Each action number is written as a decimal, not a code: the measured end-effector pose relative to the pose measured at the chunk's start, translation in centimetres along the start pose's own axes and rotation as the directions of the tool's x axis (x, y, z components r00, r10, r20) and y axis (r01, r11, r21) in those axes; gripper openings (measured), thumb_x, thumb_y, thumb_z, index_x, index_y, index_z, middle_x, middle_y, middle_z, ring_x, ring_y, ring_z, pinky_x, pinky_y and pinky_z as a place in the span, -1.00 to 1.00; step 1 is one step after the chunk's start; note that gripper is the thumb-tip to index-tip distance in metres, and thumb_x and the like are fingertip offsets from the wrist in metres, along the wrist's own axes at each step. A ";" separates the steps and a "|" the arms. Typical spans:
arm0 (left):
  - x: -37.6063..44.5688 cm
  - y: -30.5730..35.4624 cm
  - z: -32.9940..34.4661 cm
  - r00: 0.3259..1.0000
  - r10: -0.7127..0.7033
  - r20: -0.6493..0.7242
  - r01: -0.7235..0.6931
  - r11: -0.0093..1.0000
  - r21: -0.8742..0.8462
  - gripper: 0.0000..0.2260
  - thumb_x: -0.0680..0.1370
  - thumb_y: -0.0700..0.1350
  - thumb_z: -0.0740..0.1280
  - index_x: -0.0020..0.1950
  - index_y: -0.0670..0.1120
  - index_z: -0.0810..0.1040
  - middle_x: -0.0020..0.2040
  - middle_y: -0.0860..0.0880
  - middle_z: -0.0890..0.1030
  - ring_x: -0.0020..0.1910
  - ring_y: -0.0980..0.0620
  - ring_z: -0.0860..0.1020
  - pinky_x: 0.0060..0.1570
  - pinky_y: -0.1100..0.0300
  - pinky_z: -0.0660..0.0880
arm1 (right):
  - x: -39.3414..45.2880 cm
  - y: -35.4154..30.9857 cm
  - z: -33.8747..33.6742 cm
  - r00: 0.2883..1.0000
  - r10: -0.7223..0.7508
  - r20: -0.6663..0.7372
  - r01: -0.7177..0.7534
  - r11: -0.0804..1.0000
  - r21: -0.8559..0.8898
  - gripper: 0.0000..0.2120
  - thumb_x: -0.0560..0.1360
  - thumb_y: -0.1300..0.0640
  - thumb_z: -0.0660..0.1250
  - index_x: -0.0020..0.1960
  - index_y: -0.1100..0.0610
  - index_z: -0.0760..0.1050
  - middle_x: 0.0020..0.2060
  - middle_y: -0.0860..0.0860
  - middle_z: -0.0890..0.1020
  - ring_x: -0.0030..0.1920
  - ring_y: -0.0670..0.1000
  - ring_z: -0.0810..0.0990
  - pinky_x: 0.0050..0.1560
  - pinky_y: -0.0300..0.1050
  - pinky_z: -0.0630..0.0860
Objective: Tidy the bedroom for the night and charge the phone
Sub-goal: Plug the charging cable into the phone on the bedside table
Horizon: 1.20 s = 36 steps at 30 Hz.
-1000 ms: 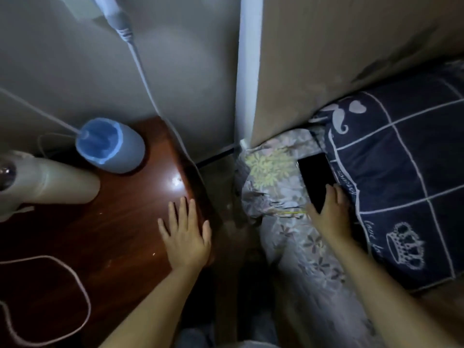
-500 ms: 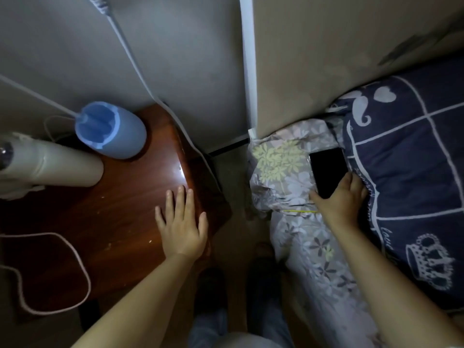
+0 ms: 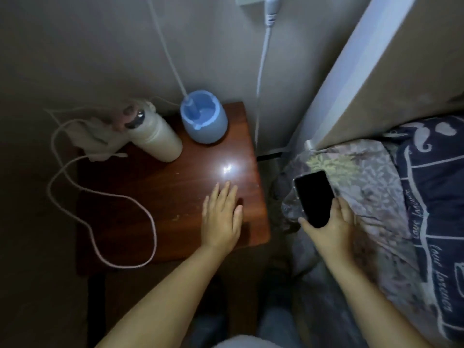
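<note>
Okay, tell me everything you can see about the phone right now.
The phone is a slim dark slab with rounded corners; its screen is black and faces up. What looks like a clear case edges its left side. The right hand grips its lower end, thumb at the left edge and fingers at the right, above the floral bedding. No cable can be seen plugged into it.

I can't see the phone's (image 3: 313,197) lower end; the right hand's (image 3: 331,227) fingers (image 3: 345,209) cover it. Far above the fingers, the top edge crops the wall plug (image 3: 271,7).
</note>
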<state>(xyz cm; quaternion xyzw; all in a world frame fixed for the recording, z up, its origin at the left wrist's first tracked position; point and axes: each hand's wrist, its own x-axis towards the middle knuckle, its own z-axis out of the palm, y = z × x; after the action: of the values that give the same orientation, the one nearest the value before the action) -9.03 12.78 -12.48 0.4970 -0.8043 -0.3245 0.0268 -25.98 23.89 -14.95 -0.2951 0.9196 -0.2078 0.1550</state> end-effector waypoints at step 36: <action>2.7 -18.8 -15.3 0.976 0.215 -0.028 -0.179 0.873 0.454 -0.75 0.36 -0.09 0.11 -0.36 -0.11 0.56 -0.48 -0.09 0.55 -0.48 -0.12 0.52 -0.51 0.14 0.45 | -7.8 -20.3 8.7 0.951 0.053 0.304 0.014 0.977 -0.212 -0.40 0.44 0.10 0.33 0.34 0.32 0.18 0.37 0.26 0.24 0.35 0.25 0.21 0.33 0.05 0.24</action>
<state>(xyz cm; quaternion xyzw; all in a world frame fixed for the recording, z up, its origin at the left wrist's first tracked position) 9.90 -2.53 -11.53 0.4174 -0.9022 -0.1062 -0.0242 -6.63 11.09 -11.61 -0.3296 0.9039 -0.0584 0.2663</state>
